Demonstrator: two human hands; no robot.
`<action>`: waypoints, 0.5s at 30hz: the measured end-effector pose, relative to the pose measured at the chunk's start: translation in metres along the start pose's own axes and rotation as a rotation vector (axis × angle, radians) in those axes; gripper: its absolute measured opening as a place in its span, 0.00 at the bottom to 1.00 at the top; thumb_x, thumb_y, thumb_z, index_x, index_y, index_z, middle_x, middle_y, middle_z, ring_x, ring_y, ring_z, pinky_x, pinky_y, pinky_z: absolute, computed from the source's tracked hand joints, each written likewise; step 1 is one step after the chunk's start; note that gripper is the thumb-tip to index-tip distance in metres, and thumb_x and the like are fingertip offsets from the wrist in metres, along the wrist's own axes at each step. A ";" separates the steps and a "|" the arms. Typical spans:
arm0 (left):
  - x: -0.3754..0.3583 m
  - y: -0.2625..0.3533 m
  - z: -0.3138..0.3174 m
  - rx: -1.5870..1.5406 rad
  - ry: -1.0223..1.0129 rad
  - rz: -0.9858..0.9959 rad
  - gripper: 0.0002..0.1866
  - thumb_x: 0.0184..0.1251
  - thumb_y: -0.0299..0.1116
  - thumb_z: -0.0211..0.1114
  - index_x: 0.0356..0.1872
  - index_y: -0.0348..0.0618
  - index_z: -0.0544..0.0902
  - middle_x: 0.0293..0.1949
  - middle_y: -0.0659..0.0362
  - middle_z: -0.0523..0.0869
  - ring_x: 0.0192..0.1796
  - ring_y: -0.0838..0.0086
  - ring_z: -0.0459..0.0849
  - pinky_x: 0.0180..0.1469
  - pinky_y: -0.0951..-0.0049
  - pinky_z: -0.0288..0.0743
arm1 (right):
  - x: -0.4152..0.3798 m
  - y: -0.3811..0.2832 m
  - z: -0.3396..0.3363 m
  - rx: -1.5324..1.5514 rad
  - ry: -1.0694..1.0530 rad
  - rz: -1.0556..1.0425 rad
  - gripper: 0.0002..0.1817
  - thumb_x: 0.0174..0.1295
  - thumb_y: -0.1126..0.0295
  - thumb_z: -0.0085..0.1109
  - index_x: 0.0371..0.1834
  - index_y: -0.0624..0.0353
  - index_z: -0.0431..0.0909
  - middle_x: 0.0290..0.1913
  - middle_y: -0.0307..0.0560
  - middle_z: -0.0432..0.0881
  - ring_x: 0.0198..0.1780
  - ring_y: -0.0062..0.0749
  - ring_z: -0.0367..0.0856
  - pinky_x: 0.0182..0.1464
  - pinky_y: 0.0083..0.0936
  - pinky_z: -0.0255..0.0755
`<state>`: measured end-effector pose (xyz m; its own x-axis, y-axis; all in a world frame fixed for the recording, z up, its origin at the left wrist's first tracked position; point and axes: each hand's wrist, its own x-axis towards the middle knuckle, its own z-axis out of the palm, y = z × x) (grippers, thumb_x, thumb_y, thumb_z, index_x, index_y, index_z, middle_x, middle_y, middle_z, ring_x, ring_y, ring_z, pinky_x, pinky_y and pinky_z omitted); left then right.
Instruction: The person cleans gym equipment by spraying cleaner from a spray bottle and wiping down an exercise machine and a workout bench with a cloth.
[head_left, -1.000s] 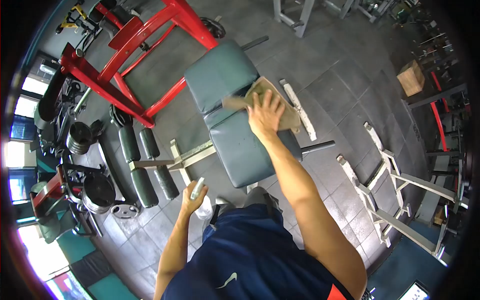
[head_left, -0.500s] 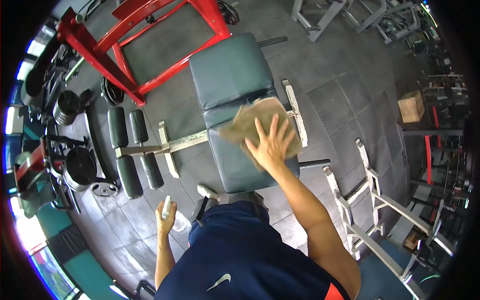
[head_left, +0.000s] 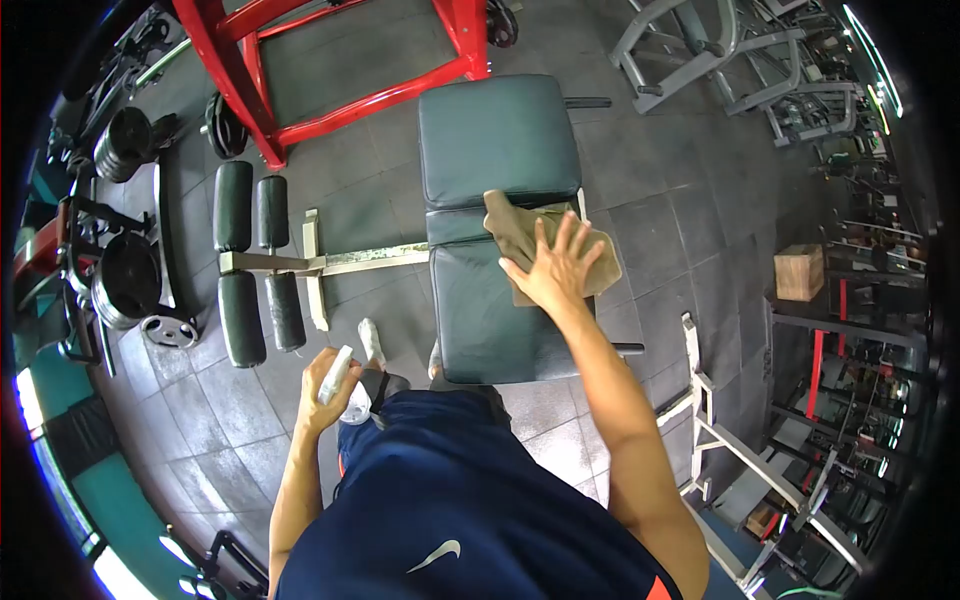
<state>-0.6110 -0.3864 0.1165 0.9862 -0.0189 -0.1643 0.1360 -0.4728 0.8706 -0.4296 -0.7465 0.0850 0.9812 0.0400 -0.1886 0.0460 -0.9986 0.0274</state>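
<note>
Beneath my right hand (head_left: 560, 268) lies a brown-olive cloth (head_left: 522, 235), bunched at its left side and pressed on the dark padded bench (head_left: 500, 335). The fingers of that hand are spread flat over the cloth, which hangs a little past the bench's right edge. My left hand (head_left: 322, 385), low and left of the bench, is wrapped round a spray bottle (head_left: 338, 375) with a white trigger head. The bottle's clear body (head_left: 356, 408) shows below the hand, partly hidden.
Foam leg rollers (head_left: 240, 320) on a worn white frame (head_left: 375, 260) extend left from the bench. A red machine frame (head_left: 370, 100) stands behind. Weight plates (head_left: 128, 275) are at left. A white rack (head_left: 745, 450) and a wooden box (head_left: 800, 272) are at right.
My right hand has slid the cloth slightly right and up along the bench, and the cloth has bunched differently. The whole view has turned a little; my left hand still holds the spray bottle.
</note>
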 end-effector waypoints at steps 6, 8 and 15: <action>0.043 -0.005 -0.019 0.020 -0.237 0.155 0.08 0.63 0.31 0.70 0.36 0.36 0.86 0.33 0.49 0.83 0.35 0.54 0.84 0.40 0.60 0.77 | -0.021 -0.083 0.050 -0.040 0.173 -0.031 0.32 0.72 0.46 0.45 0.71 0.53 0.75 0.79 0.50 0.62 0.82 0.64 0.46 0.77 0.71 0.33; 0.057 -0.005 -0.027 0.003 -0.306 0.168 0.08 0.62 0.31 0.71 0.35 0.36 0.86 0.34 0.49 0.84 0.36 0.55 0.85 0.42 0.60 0.78 | -0.056 -0.104 0.068 0.079 0.190 -0.130 0.28 0.73 0.50 0.45 0.67 0.55 0.78 0.76 0.53 0.67 0.80 0.60 0.52 0.78 0.63 0.40; 0.103 -0.026 -0.073 -0.055 -0.442 0.394 0.07 0.63 0.29 0.70 0.32 0.35 0.85 0.34 0.48 0.85 0.36 0.53 0.84 0.40 0.59 0.77 | -0.115 -0.066 -0.009 2.174 0.155 0.738 0.21 0.72 0.59 0.57 0.59 0.63 0.79 0.58 0.49 0.83 0.60 0.38 0.81 0.63 0.38 0.74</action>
<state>-0.5062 -0.3117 0.1111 0.8321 -0.5546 0.0088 -0.2162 -0.3097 0.9259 -0.5439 -0.6851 0.1135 0.7362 -0.3279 -0.5920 -0.2994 0.6267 -0.7194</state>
